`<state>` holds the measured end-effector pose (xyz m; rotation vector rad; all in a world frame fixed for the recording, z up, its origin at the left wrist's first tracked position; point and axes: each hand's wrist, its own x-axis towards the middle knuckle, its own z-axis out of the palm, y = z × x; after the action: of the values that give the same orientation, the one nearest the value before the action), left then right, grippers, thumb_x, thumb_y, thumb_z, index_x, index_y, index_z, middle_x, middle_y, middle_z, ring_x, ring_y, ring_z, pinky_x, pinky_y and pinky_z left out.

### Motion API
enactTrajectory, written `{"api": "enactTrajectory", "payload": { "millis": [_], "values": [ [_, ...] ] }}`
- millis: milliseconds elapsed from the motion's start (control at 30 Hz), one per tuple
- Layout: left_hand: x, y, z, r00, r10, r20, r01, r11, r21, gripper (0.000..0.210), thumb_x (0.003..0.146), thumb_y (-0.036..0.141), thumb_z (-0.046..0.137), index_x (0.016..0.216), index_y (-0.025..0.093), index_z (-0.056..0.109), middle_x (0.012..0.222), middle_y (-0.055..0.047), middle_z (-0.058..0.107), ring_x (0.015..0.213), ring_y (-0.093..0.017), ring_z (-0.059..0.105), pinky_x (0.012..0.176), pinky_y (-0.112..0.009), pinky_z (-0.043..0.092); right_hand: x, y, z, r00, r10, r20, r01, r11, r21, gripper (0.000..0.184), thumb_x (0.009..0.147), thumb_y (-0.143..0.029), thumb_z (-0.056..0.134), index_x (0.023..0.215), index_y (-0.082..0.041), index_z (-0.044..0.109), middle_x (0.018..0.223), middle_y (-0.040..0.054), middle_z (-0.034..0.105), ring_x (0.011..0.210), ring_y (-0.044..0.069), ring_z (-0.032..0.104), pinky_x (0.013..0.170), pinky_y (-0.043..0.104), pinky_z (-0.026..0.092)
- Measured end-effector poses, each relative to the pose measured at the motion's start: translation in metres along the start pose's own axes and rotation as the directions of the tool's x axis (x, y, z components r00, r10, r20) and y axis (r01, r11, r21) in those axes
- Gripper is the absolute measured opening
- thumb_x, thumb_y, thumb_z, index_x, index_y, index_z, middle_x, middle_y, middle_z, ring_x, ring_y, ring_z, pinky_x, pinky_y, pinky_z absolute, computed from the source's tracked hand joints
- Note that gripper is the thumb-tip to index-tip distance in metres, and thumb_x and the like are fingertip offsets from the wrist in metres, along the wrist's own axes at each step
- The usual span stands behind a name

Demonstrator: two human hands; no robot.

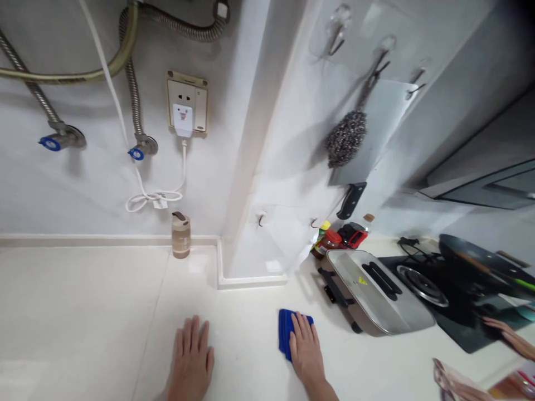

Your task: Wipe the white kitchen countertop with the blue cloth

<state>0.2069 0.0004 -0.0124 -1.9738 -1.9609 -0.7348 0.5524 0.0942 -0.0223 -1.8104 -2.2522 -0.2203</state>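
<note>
My left hand (192,359) lies palm down on the white countertop (104,317), fingers stretched out, with nothing in it. To its right, my right hand (306,353) holds a folded blue cloth (286,331) down against the same surface. The cloth's left side shows past my fingers; the part beneath the palm is hidden. Beyond my left hand, a small beige bottle (181,236) with a brown lid stands upright by the wall. Right of the cloth is an electric pan (380,295) with its lid on.
A black stove (455,328) carries a wok (468,256). Jars (330,240) stand behind the pan. A scrubbing brush (346,136) and a cleaver (353,200) hang from hooks. Another person's hand (504,329) reaches in at right. A plug (183,118) sits in the wall socket.
</note>
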Motion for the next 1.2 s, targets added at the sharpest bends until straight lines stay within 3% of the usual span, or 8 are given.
{"api": "enactTrajectory", "payload": {
  "millis": [167, 333, 467, 633, 733, 833, 1033, 1200],
  "values": [
    [0.002, 0.002, -0.003, 0.999, -0.029, 0.014, 0.029, 0.999, -0.015, 0.073, 0.089, 0.029, 0.045, 0.156, 0.021, 0.016, 0.165, -0.012, 0.016, 0.151, -0.034, 0.018, 0.122, -0.06, 0.018, 0.073, 0.001, 0.019, 0.993, 0.111, 0.04, -0.113, 0.992, 0.055, 0.065, 0.097, -0.043, 0.016, 0.146, -0.008, 0.04, 0.155, 0.0143, 0.038, 0.147, 0.026, 0.026, 0.122, 0.051, 0.02],
    [0.002, 0.003, -0.003, 0.999, -0.028, 0.035, 0.028, 0.999, 0.025, 0.072, 0.089, 0.029, 0.047, 0.155, 0.019, 0.021, 0.165, -0.014, 0.016, 0.15, -0.034, 0.019, 0.122, -0.058, 0.017, 0.093, -0.005, 0.02, 0.991, 0.123, 0.049, -0.126, 0.99, 0.066, 0.069, 0.096, -0.042, 0.01, 0.146, -0.002, 0.037, 0.154, 0.0207, 0.036, 0.148, 0.03, 0.022, 0.122, 0.055, 0.017],
    [-0.001, 0.003, -0.002, 0.997, -0.027, 0.068, 0.024, 0.998, 0.053, 0.071, 0.089, 0.029, 0.049, 0.155, 0.019, 0.024, 0.164, -0.015, 0.017, 0.15, -0.036, 0.019, 0.122, -0.058, 0.016, 0.081, -0.044, 0.012, 0.995, 0.043, 0.093, -0.052, 0.994, 0.095, 0.069, 0.097, -0.043, 0.012, 0.146, 0.0, 0.034, 0.156, 0.0231, 0.031, 0.149, 0.032, 0.019, 0.122, 0.056, 0.017],
    [-0.001, 0.006, -0.009, 0.992, -0.044, 0.116, 0.04, 0.998, 0.04, 0.069, 0.092, 0.031, 0.047, 0.155, 0.02, 0.022, 0.164, -0.013, 0.019, 0.15, -0.034, 0.019, 0.122, -0.057, 0.017, 0.071, -0.142, 0.012, 0.983, -0.116, 0.145, 0.091, 0.982, 0.168, 0.064, 0.099, -0.044, 0.022, 0.151, -0.006, 0.028, 0.162, 0.0155, 0.022, 0.151, 0.03, 0.012, 0.123, 0.055, 0.015],
    [0.002, 0.007, -0.015, 0.991, -0.102, 0.09, 0.102, 0.995, -0.003, 0.07, 0.093, 0.033, 0.047, 0.156, 0.018, 0.019, 0.164, -0.014, 0.017, 0.151, -0.032, 0.019, 0.122, -0.054, 0.023, 0.069, -0.193, 0.008, 0.976, -0.148, 0.158, 0.113, 0.971, 0.211, 0.066, 0.099, -0.043, 0.025, 0.151, -0.002, 0.023, 0.162, 0.018, 0.015, 0.151, 0.034, 0.005, 0.122, 0.059, 0.013],
    [0.002, 0.007, -0.015, 0.98, -0.194, 0.035, 0.197, 0.976, -0.091, 0.07, 0.095, 0.033, 0.044, 0.156, 0.018, 0.015, 0.165, -0.014, 0.015, 0.151, -0.032, 0.017, 0.119, -0.053, 0.032, 0.062, -0.225, -0.003, 0.931, -0.297, 0.212, 0.234, 0.932, 0.277, 0.064, 0.1, -0.042, 0.027, 0.153, -0.007, 0.021, 0.163, 0.0151, 0.014, 0.151, 0.032, 0.006, 0.124, 0.057, 0.014],
    [-0.006, 0.001, -0.009, 0.914, -0.405, 0.021, 0.387, 0.856, -0.343, 0.059, 0.1, 0.028, 0.027, 0.157, 0.024, 0.011, 0.161, -0.009, 0.03, 0.149, -0.021, 0.023, 0.118, -0.046, 0.041, 0.016, -0.244, -0.036, 0.758, -0.633, 0.158, 0.551, 0.75, 0.365, 0.064, 0.098, -0.035, 0.035, 0.155, -0.023, 0.007, 0.163, 0.0055, 0.013, 0.151, 0.028, 0.01, 0.124, 0.055, 0.018],
    [-0.01, -0.015, -0.026, 0.902, -0.425, 0.075, 0.419, 0.824, -0.381, 0.056, 0.101, 0.033, 0.018, 0.151, 0.009, 0.025, 0.155, -0.018, 0.039, 0.145, -0.023, 0.035, 0.117, -0.044, 0.041, -0.055, -0.207, -0.068, 0.771, -0.622, 0.132, 0.547, 0.755, 0.362, 0.065, 0.1, -0.041, 0.034, 0.154, -0.028, 0.0, 0.162, 0.0006, 0.006, 0.15, 0.027, 0.015, 0.124, 0.05, 0.024]
  ]
}}
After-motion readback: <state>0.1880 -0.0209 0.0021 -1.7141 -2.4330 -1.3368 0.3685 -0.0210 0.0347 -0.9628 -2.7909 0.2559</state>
